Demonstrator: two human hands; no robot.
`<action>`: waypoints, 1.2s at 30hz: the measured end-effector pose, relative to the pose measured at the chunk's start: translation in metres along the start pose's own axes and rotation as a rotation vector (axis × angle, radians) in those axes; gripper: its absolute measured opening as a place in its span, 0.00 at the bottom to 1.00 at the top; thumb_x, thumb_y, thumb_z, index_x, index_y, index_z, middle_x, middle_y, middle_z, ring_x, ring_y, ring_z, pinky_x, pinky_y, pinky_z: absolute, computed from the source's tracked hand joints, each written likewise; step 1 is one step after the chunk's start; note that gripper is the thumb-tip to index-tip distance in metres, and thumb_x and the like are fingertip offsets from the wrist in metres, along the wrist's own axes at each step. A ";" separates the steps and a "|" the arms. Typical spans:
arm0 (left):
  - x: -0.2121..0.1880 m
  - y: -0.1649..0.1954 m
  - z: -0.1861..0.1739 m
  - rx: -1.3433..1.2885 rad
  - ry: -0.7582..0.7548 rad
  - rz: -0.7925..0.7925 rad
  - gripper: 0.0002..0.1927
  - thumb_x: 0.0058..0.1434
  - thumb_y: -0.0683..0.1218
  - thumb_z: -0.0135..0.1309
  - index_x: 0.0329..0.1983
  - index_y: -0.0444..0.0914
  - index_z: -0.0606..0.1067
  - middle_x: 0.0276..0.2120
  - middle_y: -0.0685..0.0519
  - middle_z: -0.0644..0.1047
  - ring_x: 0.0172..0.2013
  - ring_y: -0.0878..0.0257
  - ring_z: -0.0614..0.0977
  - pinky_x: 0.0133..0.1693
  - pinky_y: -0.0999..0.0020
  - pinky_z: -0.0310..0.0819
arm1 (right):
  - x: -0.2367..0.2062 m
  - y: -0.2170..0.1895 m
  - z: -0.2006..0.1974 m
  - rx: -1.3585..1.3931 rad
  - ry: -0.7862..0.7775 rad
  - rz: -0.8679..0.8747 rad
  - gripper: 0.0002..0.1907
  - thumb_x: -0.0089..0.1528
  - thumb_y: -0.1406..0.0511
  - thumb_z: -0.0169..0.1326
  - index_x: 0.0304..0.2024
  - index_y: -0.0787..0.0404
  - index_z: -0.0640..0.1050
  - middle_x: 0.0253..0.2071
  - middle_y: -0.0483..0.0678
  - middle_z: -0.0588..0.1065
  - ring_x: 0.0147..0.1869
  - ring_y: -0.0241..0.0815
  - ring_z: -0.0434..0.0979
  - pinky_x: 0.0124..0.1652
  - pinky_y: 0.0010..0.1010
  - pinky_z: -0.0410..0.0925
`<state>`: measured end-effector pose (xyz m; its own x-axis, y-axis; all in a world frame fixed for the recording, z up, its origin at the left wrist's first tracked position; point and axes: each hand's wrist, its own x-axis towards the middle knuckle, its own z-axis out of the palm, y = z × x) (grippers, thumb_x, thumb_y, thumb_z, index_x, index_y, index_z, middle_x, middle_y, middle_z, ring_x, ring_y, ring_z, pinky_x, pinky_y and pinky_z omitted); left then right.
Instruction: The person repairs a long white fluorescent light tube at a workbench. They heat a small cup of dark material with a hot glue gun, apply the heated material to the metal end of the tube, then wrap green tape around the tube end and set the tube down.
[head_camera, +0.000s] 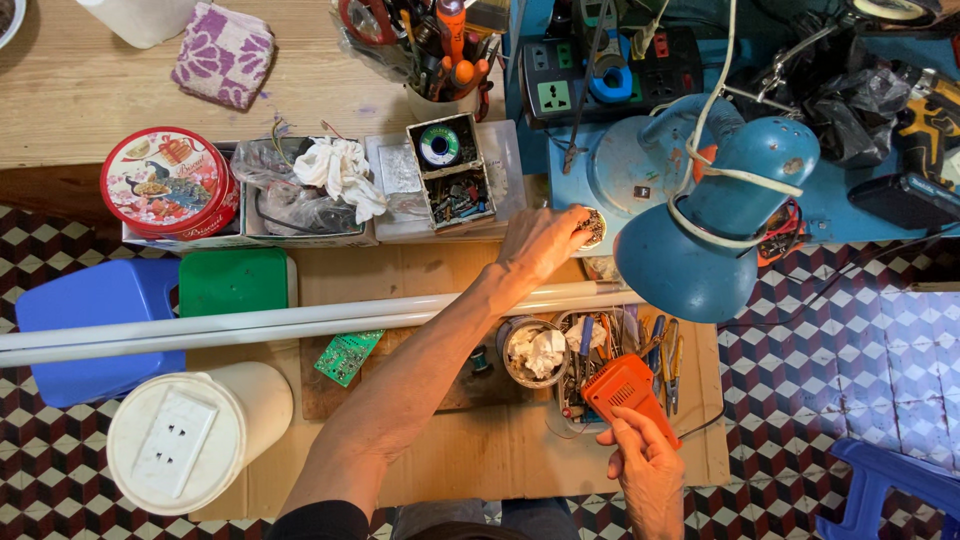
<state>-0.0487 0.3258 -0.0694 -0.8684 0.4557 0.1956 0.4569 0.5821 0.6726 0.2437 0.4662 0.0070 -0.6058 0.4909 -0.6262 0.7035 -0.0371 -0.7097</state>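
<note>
Disc (593, 227) at left fingers (572, 218); right hand (645, 455) grips orange tool (625, 392).

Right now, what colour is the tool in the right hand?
Orange, best seen in the head view: tool gripped by right hand.

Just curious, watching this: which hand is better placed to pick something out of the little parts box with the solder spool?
Left, probably. The left hand is stretched out beside the parts box, its fingers on a small round part, while the right hand is near the body, holding an orange tool.
</note>
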 end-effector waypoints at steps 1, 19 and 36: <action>-0.002 0.001 -0.002 -0.008 0.004 0.002 0.13 0.64 0.51 0.61 0.48 0.42 0.76 0.17 0.55 0.76 0.14 0.67 0.72 0.20 0.68 0.70 | -0.002 -0.001 -0.002 0.000 -0.002 -0.007 0.15 0.66 0.67 0.51 0.53 0.68 0.78 0.32 0.51 0.79 0.22 0.34 0.66 0.23 0.23 0.60; -0.058 0.064 -0.029 -0.177 0.244 0.074 0.10 0.69 0.50 0.57 0.50 0.44 0.78 0.40 0.50 0.84 0.29 0.61 0.85 0.30 0.68 0.76 | -0.005 0.056 -0.108 -0.494 0.301 -0.326 0.18 0.67 0.60 0.51 0.55 0.63 0.78 0.44 0.54 0.80 0.47 0.48 0.81 0.47 0.34 0.70; -0.019 0.301 -0.105 0.040 0.495 -0.062 0.48 0.52 0.65 0.68 0.66 0.32 0.64 0.56 0.36 0.74 0.56 0.44 0.76 0.52 0.50 0.73 | 0.081 0.101 -0.120 -0.899 0.073 -0.575 0.41 0.52 0.69 0.56 0.69 0.56 0.61 0.58 0.58 0.65 0.57 0.64 0.71 0.57 0.51 0.65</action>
<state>0.0853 0.4216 0.2048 -0.8770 0.0501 0.4779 0.3997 0.6281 0.6676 0.3102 0.6065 -0.0761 -0.9308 0.2829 -0.2315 0.3537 0.8569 -0.3750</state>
